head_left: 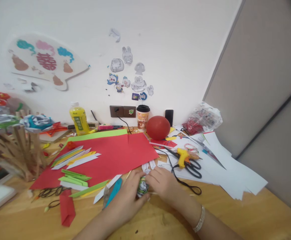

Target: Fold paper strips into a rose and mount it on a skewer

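Observation:
Near the front middle of the table, my left hand [132, 191] is wrapped round a small ball-like bundle of folded paper [143, 187] in white, green and dark tones. My right hand [161, 181] closes on the same bundle from the other side, its fingertips at the top. Much of the bundle is hidden by my fingers. White folded paper strips [149, 165] lie just beyond my fingertips. Beside my left wrist are a blue paper strip [113, 192] and a white one [108, 189].
Red paper sheets [125, 156] hold folded strips. To the right are a yellow glue gun [182, 157] with its cord, black-handled scissors [194, 168] and white sheets [235, 170]. A red balloon [158, 128], a cup [143, 120] and a yellow bottle [79, 120] stand by the wall.

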### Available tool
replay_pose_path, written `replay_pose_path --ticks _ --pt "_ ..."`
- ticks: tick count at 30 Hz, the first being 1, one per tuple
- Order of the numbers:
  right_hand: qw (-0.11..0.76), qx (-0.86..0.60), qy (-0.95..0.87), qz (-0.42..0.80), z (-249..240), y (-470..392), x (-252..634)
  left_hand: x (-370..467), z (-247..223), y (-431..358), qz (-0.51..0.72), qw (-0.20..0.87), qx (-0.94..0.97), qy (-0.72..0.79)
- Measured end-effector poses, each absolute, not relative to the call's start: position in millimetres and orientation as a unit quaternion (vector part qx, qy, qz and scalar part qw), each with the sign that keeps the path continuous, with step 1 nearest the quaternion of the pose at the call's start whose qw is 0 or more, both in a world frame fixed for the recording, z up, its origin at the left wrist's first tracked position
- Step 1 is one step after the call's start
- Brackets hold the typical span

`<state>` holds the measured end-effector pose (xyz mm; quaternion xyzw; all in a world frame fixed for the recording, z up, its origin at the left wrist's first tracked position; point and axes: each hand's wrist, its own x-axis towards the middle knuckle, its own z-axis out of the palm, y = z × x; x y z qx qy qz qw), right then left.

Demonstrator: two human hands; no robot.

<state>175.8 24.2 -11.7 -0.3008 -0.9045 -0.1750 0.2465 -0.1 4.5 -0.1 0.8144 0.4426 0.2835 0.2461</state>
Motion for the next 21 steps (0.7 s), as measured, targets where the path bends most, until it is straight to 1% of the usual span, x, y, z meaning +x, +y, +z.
replay_pose_path --ticks 4,6,9,13,18,21 --pt "0.253 -0.305 -0.901 -0.178 -13.8 25.8 175.3 -1.5 4.8 6.1 0.277 0.248 0.820 0.436" --pt "0.266 -0.313 -0.897 -0.162 -14.5 25.9 173.9 -3.7 8.0 8.2 0.276 0.249 0.821 0.434" --pt "0.265 -0.331 -0.897 -0.125 -12.7 23.4 170.6 -9.5 11.5 13.9 0.287 0.221 0.824 0.436" --pt "0.279 -0.361 -0.889 -0.047 -9.0 17.8 165.0 -17.2 13.5 21.6 0.282 0.178 0.845 0.419" --pt "0.295 -0.402 -0.864 0.073 -7.0 15.9 159.0 -18.2 17.7 23.4 0.257 0.174 0.862 0.400" --pt "0.293 -0.427 -0.846 0.128 -5.3 16.9 156.4 -15.1 22.9 21.1 0.239 0.152 0.871 0.400"
